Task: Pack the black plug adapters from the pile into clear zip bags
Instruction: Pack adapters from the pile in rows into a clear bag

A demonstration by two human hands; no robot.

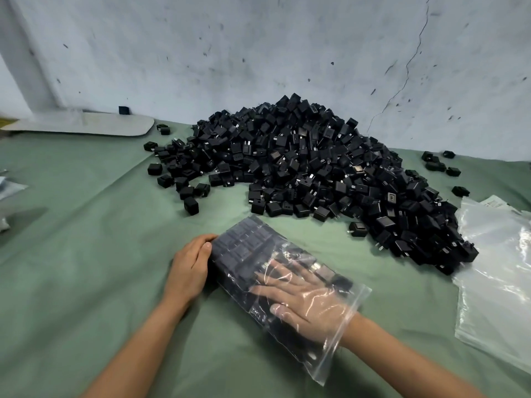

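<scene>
Covering the worktop [86, 225] is a green cloth, with a cracked wall [258, 53] directly behind. A flat grey board [94, 124] lies at the far left. A stack of empty clear bags [500, 268] lies at the right edge, touching the pile of black adapters [316, 168], which fills the centre rear.

One clear zip bag [339, 349] lies in front of the pile and holds packed adapters [250, 245] in rows. The right hand [298, 300] is inside the bag through its mouth, fingers spread flat on the rows. The left hand [191, 265] presses the bag's closed end from outside, fingers nearly straight, gripping nothing.
</scene>
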